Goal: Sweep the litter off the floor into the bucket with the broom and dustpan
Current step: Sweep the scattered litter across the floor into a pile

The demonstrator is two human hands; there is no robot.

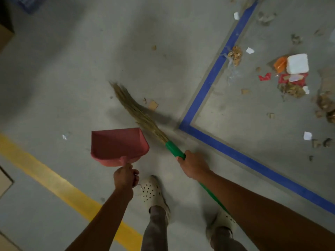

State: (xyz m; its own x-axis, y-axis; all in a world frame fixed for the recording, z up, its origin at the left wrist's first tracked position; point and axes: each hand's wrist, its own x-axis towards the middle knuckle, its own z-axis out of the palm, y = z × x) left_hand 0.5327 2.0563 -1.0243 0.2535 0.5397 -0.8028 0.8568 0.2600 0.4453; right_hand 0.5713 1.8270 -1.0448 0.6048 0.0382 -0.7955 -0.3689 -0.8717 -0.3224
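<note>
Right hand [193, 164] on green-handled straw broom [143, 115], pink dustpan [116, 144] beside

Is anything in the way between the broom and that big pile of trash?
Nothing that blocks it. Between the broom and the pile lies bare floor, crossed only by the flat blue line. One small scrap sits right beside the broom. The bucket is out of view.
</note>
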